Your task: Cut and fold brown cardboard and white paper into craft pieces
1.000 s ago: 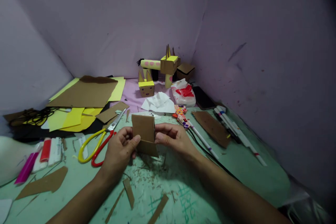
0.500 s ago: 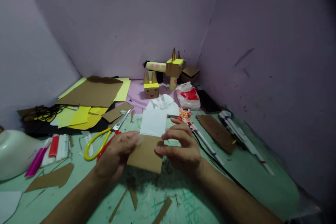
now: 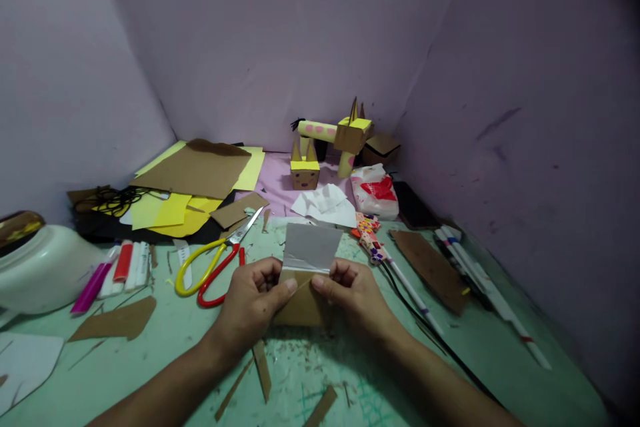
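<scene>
Green desk [image 3: 150,373] carries scraps; left hand [image 3: 250,303] and right hand [image 3: 353,293] both pinch folded card [image 3: 305,273], scissors [image 3: 215,263] just left.

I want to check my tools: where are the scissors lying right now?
In the head view, the scissors lie on the green table, left of centre, between the left hand, which holds the cardboard piece, and the row of markers.
</scene>
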A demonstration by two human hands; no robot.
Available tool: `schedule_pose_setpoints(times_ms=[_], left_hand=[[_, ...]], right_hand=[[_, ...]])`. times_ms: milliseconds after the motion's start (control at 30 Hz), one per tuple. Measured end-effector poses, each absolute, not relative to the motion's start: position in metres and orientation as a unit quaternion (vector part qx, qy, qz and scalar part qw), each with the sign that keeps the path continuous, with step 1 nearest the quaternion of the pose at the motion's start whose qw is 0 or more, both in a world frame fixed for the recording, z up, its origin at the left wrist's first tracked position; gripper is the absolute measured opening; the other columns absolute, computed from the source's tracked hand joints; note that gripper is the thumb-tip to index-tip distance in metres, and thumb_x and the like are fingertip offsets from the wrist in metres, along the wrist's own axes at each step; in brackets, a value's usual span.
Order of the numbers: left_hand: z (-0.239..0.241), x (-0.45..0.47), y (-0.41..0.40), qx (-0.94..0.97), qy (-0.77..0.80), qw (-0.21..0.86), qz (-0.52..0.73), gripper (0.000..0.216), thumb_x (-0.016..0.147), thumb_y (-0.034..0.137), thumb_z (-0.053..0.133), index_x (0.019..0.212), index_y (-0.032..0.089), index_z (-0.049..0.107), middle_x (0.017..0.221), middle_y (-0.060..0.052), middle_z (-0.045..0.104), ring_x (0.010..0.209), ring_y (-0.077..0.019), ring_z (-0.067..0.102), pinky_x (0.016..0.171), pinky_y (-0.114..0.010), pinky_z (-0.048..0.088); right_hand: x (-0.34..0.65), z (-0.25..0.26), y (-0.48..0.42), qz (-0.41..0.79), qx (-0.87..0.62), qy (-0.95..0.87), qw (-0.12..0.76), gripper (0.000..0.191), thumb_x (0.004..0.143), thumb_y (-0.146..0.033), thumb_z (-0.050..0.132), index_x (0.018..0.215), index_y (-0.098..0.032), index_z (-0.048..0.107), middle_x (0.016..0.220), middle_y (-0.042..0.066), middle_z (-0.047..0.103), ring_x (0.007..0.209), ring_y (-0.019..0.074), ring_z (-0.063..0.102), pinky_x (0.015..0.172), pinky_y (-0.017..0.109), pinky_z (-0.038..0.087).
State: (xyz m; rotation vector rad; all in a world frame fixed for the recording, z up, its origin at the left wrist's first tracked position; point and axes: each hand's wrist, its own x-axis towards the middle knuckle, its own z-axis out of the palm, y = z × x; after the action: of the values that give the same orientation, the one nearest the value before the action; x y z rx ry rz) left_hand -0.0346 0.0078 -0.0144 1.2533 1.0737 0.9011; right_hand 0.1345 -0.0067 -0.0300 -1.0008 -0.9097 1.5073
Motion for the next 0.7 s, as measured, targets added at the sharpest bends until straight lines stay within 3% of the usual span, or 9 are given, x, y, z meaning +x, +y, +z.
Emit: schedule_pose_setpoints(times_ms=[167,267,467,600,700], left_hand=[[-0.021,-0.033,0.009,0.496,0.407,0.650,0.408,0.024,0.065,0.028,0.072,0.083,0.014,0.069,0.072,-0.004,0.069,0.066,-0.0159,0.061,0.060,-0.025,0.047],[-0.020,-0.031,0.008,0.471,0.374,0.681,0.418,0.031,0.064,0.022,0.072,0.094,0.019,0.070,0.081,-0.003,0.072,0.074,-0.0176,0.064,0.066,-0.026,0.049],[-0.010,-0.033,0.008,0.507,0.446,0.592,0.440,0.018,0.062,0.013,0.062,0.068,0.023,0.076,0.075,-0.001,0.072,0.071,-0.0159,0.062,0.062,-0.022,0.047],[-0.009,-0.034,0.011,0.510,0.467,0.565,0.450,0.013,0.060,0.016,0.064,0.062,0.022,0.075,0.070,-0.002,0.071,0.068,-0.0172,0.061,0.060,-0.025,0.047],[-0.010,-0.032,0.011,0.552,0.467,0.521,0.454,0.013,0.060,0.015,0.063,0.057,0.022,0.074,0.065,-0.002,0.066,0.065,-0.0164,0.059,0.057,-0.024,0.045]], right_hand=[[0.135,-0.034,-0.005,0.637,-0.409,-0.371,0.537,0.026,0.053,-0.029,0.084,0.055,-0.016,0.061,0.054,-0.001,0.062,0.049,0.0100,0.051,0.051,0.024,0.038],[0.136,-0.033,-0.004,0.668,-0.397,-0.364,0.514,0.024,0.054,-0.028,0.083,0.063,-0.014,0.066,0.055,-0.001,0.063,0.051,0.0102,0.054,0.054,0.024,0.041],[0.139,-0.024,-0.003,0.723,-0.373,-0.310,0.493,0.034,0.051,-0.019,0.081,0.083,-0.017,0.073,0.073,0.004,0.070,0.062,0.0138,0.062,0.057,0.024,0.047],[0.140,-0.018,-0.004,0.777,-0.354,-0.273,0.443,0.033,0.061,-0.030,0.074,0.090,-0.016,0.070,0.078,0.006,0.069,0.063,0.0161,0.063,0.048,0.025,0.052],[0.137,-0.019,-0.006,0.780,-0.349,-0.307,0.419,0.036,0.059,-0.028,0.077,0.090,-0.014,0.067,0.079,0.007,0.068,0.063,0.0167,0.063,0.042,0.024,0.053]])
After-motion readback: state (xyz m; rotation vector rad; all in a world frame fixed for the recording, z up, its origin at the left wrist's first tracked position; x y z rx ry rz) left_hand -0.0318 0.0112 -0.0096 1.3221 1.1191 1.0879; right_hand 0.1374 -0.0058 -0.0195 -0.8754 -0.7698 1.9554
